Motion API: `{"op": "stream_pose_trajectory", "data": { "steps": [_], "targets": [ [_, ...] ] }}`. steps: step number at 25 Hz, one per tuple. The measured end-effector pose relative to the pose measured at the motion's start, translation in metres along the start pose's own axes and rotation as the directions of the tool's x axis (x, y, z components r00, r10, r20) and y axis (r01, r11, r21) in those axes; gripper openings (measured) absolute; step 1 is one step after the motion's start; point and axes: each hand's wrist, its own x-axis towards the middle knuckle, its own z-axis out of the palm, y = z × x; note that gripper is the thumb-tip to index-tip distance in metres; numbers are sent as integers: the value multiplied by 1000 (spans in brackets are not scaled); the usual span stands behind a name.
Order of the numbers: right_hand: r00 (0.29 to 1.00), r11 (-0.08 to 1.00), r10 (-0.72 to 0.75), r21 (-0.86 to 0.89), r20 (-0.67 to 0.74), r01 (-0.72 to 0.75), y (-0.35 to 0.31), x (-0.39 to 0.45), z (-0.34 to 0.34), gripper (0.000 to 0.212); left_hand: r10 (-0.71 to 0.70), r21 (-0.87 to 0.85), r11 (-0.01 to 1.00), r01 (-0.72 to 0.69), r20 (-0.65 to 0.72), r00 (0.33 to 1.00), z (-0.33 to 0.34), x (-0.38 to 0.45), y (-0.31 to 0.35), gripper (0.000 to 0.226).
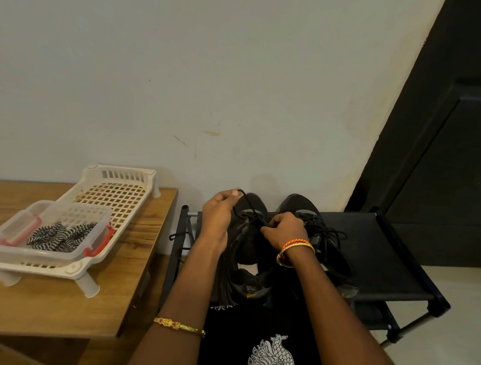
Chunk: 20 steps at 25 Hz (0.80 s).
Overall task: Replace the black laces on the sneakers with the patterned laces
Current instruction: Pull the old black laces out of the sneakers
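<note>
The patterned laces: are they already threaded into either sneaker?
No. The patterned laces lie in the clear plastic box on the table, while both hands work on a black lace.

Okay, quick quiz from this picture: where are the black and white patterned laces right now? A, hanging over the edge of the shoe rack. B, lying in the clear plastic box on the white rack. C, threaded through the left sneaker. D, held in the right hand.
B: the patterned laces lie in the clear plastic box that sits on the white rack, while both hands work the black lace on the left sneaker.
</note>
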Motion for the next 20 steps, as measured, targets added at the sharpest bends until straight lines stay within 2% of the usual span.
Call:
{"op": "stream_pose_trajectory", "data": {
  "steps": [2,3,4,5,6,7,8,10,12,15,18,20],
  "targets": [
    [1000,1000,1,9,6,-1,0,0,-1,15,-10,-71,997,9,-8,1000,-1,0,1,17],
    [1000,1000,4,16,6,-4,0,0,0,15,6,24,1000,-5,-27,1000,-2,2,-3,16],
    [1000,1000,9,27,8,-9,0,0,0,14,50,233,972,-43,-28,998,-2,3,-8,13],
    [1000,999,13,36,10,-13,1,0,0,14,113,495,863,-98,0,994,-2,5,-14,9],
    [1000,999,16,39,12,-17,0,-1,0,14,161,709,688,-158,63,985,-1,4,-21,7],
    [1000,999,19,34,12,-19,0,-2,0,14,196,837,500,-221,139,971,1,4,-28,9],
    [1000,999,20,27,11,-20,0,-2,0,14,192,896,370,-245,185,964,4,2,-32,12],
    [1000,999,23,28,9,-23,-1,-2,1,14,178,941,255,-222,179,967,10,0,-34,16],
    [1000,999,27,37,4,-27,-1,-1,1,13,171,949,258,-182,140,975,14,0,-36,17],
    [1000,999,27,36,3,-27,0,0,1,13,151,922,367,-128,77,986,14,-1,-34,15],
    [999,998,33,44,10,-33,0,0,0,13,109,823,561,-88,32,993,12,1,-29,10],
    [999,998,40,50,10,-41,1,0,0,14,109,613,784,-99,21,994,8,2,-24,13]
  ]
}}
